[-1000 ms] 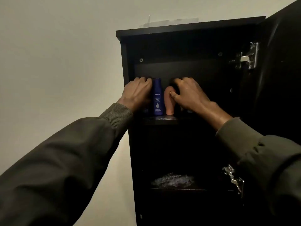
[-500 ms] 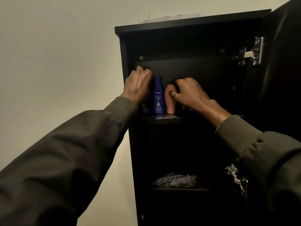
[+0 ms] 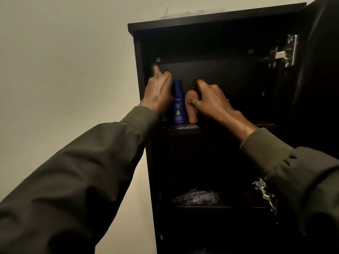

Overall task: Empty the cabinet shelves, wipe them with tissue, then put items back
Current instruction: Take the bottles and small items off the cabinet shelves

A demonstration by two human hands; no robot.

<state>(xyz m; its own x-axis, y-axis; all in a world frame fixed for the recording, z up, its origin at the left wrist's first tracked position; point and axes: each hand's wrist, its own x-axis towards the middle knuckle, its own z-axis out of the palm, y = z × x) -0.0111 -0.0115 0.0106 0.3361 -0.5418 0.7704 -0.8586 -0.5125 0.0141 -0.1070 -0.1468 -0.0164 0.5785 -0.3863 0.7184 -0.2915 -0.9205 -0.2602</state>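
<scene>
Two bottles stand upright, long axis vertical, near the front edge of the upper shelf (image 3: 183, 128) of the dark cabinet (image 3: 216, 17): a blue bottle (image 3: 178, 102), cap up and label facing out, and just to its right a peach bottle (image 3: 192, 109). The left hand (image 3: 159, 92) is up beside the blue bottle, its forefinger stretched toward the cabinet's left inner wall; the other fingers lie behind the hand, so whether it holds anything cannot be told. The right hand (image 3: 211, 99) is curled over the top of the peach bottle, thumb against its front. Something dark behind that hand is too dim to make out, as is a small blue thing low behind the left wrist. On the lower shelf (image 3: 211, 206) lies a crumpled clear plastic wrap (image 3: 197, 197). The open door (image 3: 319, 70) hangs on the right by metal hinges (image 3: 286, 52). A plain pale wall (image 3: 64, 61) lies behind.
</scene>
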